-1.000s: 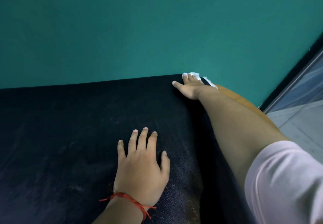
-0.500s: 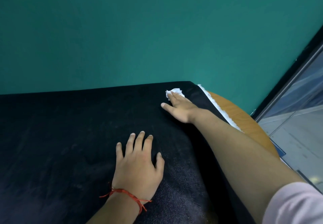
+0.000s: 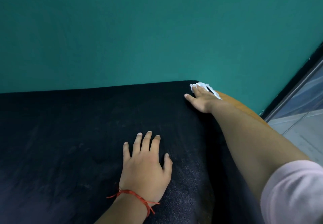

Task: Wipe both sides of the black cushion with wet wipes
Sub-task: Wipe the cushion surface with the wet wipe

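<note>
A: Where does the cushion lie?

B: The black cushion [image 3: 70, 145] fills the near and left part of the view, flat, with its far edge against a teal wall [image 3: 157, 31]. Its far right corner sits over an orange-brown surface [image 3: 244, 108].

A: And the hands?

B: The left hand [image 3: 145, 167] rests flat on the cushion near the middle, fingers straight and slightly spread, gripping nothing. A red thread [image 3: 136, 195] circles its wrist. The right hand [image 3: 201, 101] reaches to the far right corner, thumb pointing left, and presses a crumpled white wet wipe [image 3: 199, 85] onto the cushion.

A: Is the wipe clutched?

B: No. The fingers lie stretched over it, and the wipe pokes out beyond the fingertips at the cushion's far edge.

A: Anything else?

B: A pale pink sleeve [image 3: 293, 194] covers the right upper arm at the near right. Grey floor tiles [image 3: 300, 132] show at the right.
</note>
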{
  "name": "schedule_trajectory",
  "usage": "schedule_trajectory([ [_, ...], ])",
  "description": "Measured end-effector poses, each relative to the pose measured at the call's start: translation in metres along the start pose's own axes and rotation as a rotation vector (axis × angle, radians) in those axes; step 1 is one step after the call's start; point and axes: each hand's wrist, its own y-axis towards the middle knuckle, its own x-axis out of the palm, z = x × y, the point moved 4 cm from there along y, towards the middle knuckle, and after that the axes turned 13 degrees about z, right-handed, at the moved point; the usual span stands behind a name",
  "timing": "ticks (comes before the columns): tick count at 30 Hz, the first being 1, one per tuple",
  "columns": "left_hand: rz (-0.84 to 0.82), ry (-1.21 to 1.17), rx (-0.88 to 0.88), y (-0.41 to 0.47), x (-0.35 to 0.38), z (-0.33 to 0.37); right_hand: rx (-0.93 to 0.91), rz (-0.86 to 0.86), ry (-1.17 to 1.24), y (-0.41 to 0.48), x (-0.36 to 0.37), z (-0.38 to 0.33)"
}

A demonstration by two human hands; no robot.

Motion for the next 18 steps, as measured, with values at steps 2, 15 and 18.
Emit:
schedule_trajectory([
  [2, 0.001, 0.002, -0.001, 0.0, -0.002, 0.0, 0.056, 0.012, -0.001, 0.004, 0.0, 0.004],
  [15, 0.002, -0.009, 0.004, -0.001, 0.0, 0.002, -0.153, -0.038, 0.121, -0.074, 0.005, -0.04],
  [18, 0.013, -0.031, -0.012, -0.001, -0.003, 0.002, -0.27, -0.032, 0.132, -0.104, 0.008, -0.048],
])
